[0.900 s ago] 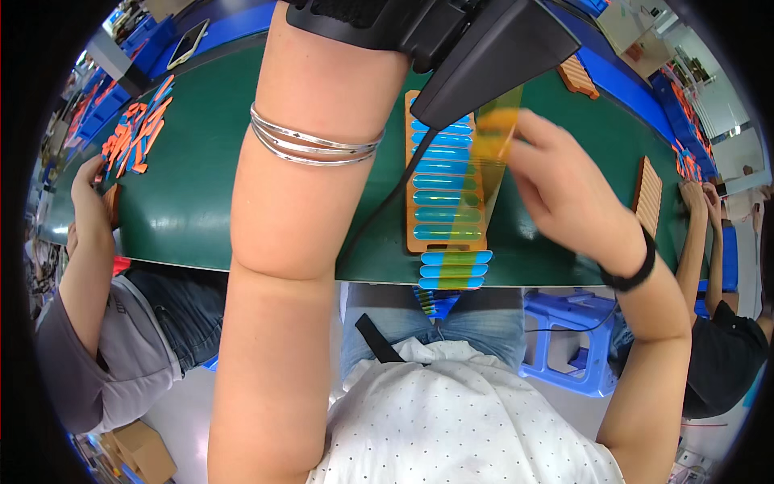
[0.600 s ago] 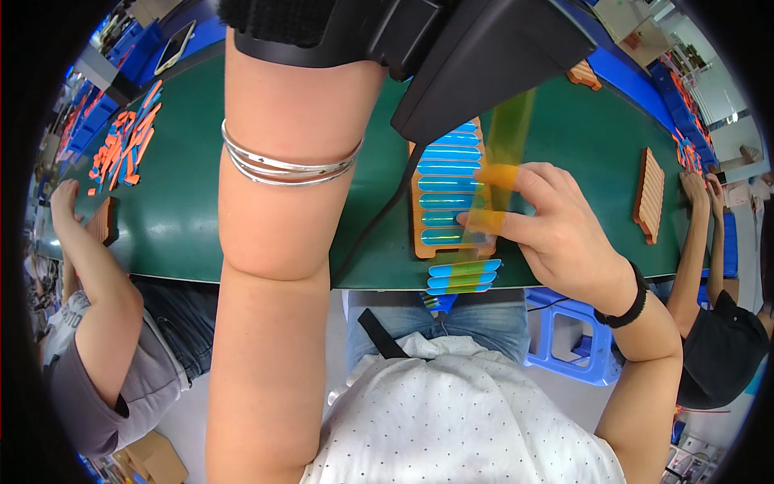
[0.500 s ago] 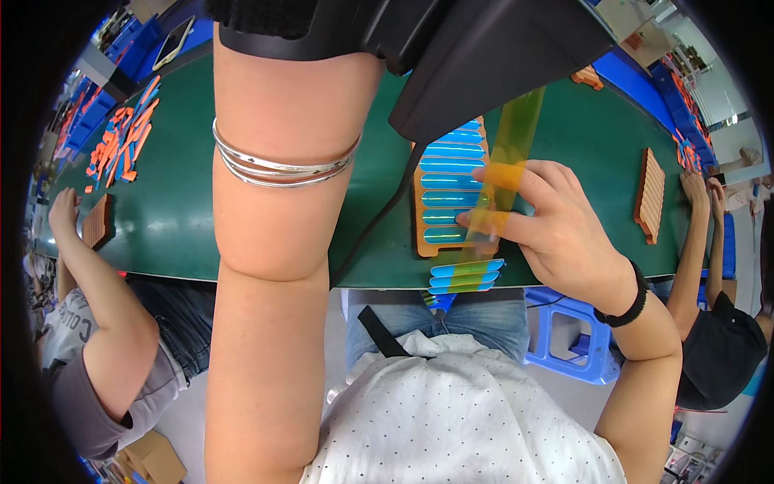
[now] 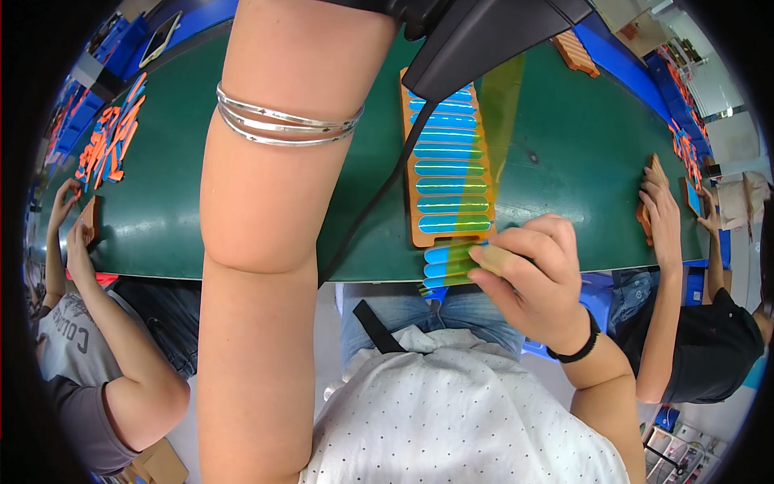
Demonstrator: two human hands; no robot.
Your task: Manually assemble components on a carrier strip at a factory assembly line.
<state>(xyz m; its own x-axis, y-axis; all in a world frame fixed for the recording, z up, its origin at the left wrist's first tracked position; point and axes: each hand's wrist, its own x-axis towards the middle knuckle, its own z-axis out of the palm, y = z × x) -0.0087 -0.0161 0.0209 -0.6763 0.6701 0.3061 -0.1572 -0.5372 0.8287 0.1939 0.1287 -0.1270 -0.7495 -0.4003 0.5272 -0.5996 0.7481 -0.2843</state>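
Translucent yellow tape (image 4: 501, 121) ran down the right side of the orange tray (image 4: 423, 239), over its blue strips (image 4: 442, 168). Just below the tray, the right hand (image 4: 542, 274) pinched the right ends of the lower strips (image 4: 436, 255); the left fingers' state could not be told. The tape looked light, limp and clingy, best taken by its edges; the strips seemed slick. Neither bore readable writing; lettering marked a grey shirt (image 4: 85, 331) left of the tray.

Bright light glares softly off the table (image 4: 173, 177), edges fisheye-bent.
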